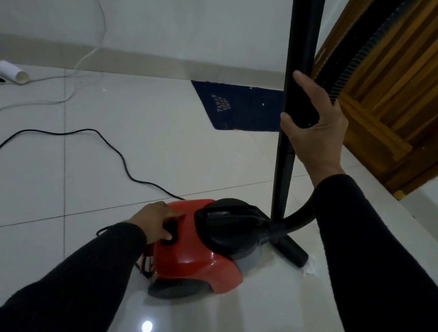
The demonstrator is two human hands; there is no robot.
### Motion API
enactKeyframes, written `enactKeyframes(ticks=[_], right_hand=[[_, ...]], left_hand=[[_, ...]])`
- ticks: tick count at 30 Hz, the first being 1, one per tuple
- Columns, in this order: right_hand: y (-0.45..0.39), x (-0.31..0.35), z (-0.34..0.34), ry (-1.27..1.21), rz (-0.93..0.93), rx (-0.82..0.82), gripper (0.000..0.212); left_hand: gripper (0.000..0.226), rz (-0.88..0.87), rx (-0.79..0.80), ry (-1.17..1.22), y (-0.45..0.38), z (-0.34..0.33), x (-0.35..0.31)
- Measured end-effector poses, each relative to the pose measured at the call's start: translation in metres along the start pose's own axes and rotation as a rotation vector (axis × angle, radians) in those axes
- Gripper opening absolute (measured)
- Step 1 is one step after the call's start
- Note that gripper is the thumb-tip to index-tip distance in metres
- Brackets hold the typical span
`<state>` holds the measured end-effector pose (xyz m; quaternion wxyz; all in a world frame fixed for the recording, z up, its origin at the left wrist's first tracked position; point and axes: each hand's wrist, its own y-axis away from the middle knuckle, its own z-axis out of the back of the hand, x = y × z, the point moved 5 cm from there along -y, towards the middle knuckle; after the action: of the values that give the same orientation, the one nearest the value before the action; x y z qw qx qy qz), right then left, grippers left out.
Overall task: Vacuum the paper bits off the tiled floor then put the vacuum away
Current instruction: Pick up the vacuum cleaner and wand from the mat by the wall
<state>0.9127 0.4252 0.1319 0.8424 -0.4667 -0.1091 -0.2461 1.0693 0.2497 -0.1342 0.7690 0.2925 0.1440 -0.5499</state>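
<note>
Two cords (pixel 76 137) – mat (pixel 237 107), door (pixel 418 92) nearby

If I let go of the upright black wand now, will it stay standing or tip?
Probably tips: the wand is tall and thin, standing on a narrow floor nozzle, steadied by the right hand. The ribbed hose arching from above likely drags it sideways. The glossy tile may let the nozzle slide.

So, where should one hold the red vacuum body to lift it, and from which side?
Probably grip the black handle on top of the red canister vacuum body, coming from above. It faces upward, unobstructed. The left hand rests further back, on the black switch.
</note>
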Motion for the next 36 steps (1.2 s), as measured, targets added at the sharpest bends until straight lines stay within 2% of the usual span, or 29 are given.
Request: enactKeyframes(ticks=[3,9,12,17,27,36], right_hand=[[0.004,0.003,-0.005,-0.011,0.006,0.016,0.059],[0.006,0.004,-0.014,0.01,0.013,0.041,0.058],[0.004,0.006,-0.015,-0.008,0.019,0.032,0.059],[0.003,0.008,-0.014,-0.014,0.038,0.019,0.058],[0.002,0.006,-0.018,-0.006,0.044,0.028,0.058],[0.002,0.008,-0.022,-0.039,0.059,0.043,0.058]], left_hand=[[0.062,0.018,-0.109,0.071,-0.001,-0.004,0.001],[0.083,-0.008,-0.004,-0.073,-0.008,-0.005,-0.002],[0.086,-0.038,0.057,-0.042,-0.01,-0.005,-0.002],[0.087,-0.028,0.033,0.02,-0.009,-0.005,0.003],[0.097,-0.005,0.035,-0.201,-0.012,0.005,-0.012],[0.091,0.046,-0.033,-0.263,-0.008,0.003,-0.018]])
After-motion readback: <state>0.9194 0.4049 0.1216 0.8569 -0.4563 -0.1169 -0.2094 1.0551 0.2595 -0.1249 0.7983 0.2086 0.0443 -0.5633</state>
